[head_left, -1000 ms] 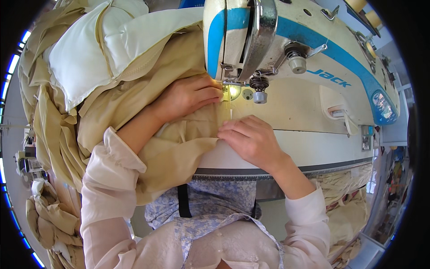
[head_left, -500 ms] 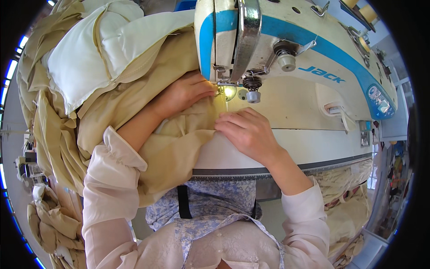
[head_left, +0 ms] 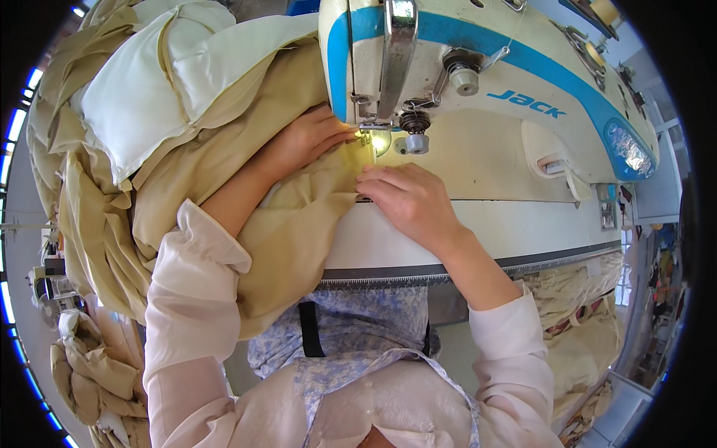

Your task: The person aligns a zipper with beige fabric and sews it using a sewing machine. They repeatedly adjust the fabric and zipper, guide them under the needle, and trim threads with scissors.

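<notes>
Tan cloth (head_left: 299,224) lies flat on the desk (head_left: 523,231), its edge under the sewing machine (head_left: 478,82) needle at twelve o'clock. Your left hand (head_left: 302,142) lies open on it at ten o'clock; your right hand (head_left: 407,198) presses fingertips down at two o'clock. You appear mid-seam; next, judge steady, even feeding, fingers clear of the needle.
</notes>
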Action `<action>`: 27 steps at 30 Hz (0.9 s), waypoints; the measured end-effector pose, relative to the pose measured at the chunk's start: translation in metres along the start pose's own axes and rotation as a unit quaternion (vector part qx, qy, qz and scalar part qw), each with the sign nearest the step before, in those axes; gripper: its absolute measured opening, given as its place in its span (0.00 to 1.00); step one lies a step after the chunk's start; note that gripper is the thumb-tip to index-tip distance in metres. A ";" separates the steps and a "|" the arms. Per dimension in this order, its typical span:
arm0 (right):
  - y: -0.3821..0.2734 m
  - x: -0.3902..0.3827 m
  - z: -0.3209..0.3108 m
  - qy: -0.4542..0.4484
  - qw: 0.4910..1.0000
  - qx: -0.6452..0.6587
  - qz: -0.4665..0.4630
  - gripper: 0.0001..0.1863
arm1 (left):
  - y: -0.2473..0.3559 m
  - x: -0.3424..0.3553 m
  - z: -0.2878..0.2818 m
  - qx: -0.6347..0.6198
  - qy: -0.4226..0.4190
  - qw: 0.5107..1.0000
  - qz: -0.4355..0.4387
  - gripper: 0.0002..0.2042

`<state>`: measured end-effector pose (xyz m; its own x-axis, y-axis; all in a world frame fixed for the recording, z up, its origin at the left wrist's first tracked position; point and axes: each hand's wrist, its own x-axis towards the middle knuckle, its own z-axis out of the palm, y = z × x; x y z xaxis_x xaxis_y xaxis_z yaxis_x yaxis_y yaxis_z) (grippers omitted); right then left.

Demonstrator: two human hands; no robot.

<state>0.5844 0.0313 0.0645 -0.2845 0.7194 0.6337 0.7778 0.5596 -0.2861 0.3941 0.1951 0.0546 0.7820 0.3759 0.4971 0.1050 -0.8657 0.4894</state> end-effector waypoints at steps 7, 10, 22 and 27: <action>-0.005 0.003 0.001 0.003 1.000 -0.001 -0.004 0.08 | 0.004 -0.003 -0.004 0.043 0.002 0.998 0.050 0.08; -0.003 -0.002 0.000 0.008 1.000 -0.013 0.016 0.07 | 0.044 0.005 -0.024 0.224 0.031 0.970 0.088 0.06; -0.067 -0.021 0.008 -0.052 0.996 0.052 -0.050 0.08 | 0.011 -0.048 -0.112 0.369 0.117 0.908 -0.157 0.30; -0.127 -0.075 -0.015 -0.073 0.991 0.114 0.003 0.28 | 0.097 -0.029 -0.149 0.119 -0.097 0.860 -0.488 0.28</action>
<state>0.5152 -0.1003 0.0639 -0.3712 0.7659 0.5250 0.6380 0.6212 -0.4550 0.2903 0.1500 0.1945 0.3366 0.9187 -0.2067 0.8730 -0.2222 0.4342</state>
